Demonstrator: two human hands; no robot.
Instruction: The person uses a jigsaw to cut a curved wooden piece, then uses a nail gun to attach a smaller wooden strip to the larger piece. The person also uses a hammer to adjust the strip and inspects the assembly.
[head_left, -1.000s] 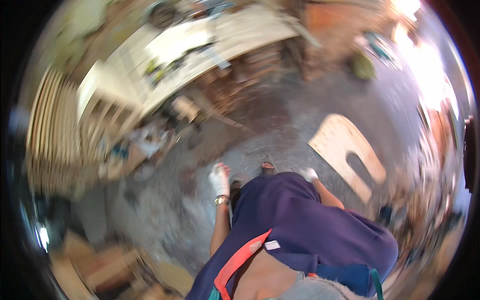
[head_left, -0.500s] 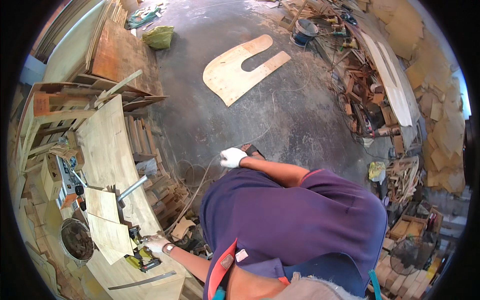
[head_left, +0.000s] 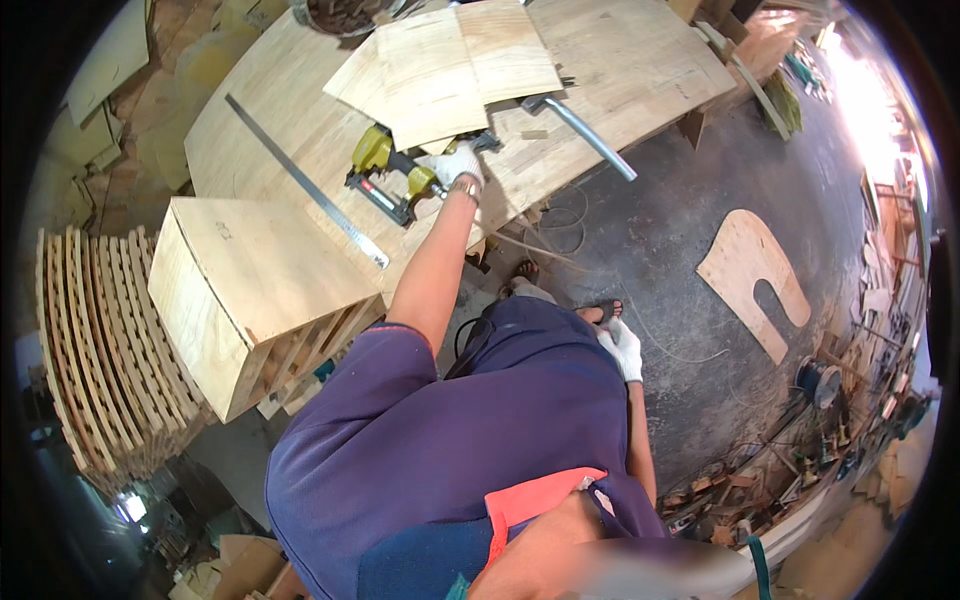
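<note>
My left hand (head_left: 455, 168), in a white glove, is closed at the handle of a green and black nail gun (head_left: 375, 150) lying on the wooden worktable (head_left: 640, 60). Its fingers are partly hidden. Thin plywood pieces (head_left: 430, 80) lie just beyond that hand, overlapping the tool's far side. To their right rests a hammer (head_left: 590, 135) with a silver handle, sticking out past the table edge. A long steel ruler (head_left: 305, 180) lies left of the nail gun. Low beside my thigh hangs my gloved right hand (head_left: 622, 352), fingers curled together; its palm is hidden.
A plywood box (head_left: 270, 270) stands against the table's near left, beside a stack of curved slatted frames (head_left: 110, 350). A bucket (head_left: 345, 12) sits at the far edge. On the floor to the right lie a U-shaped board (head_left: 750, 270), a thin hose (head_left: 690, 358) and wood scraps (head_left: 740, 490).
My view and body have turned left, bringing the worktable to the front and the U-shaped board to the right. My left hand stays at the nail gun; my right hand stays low.
</note>
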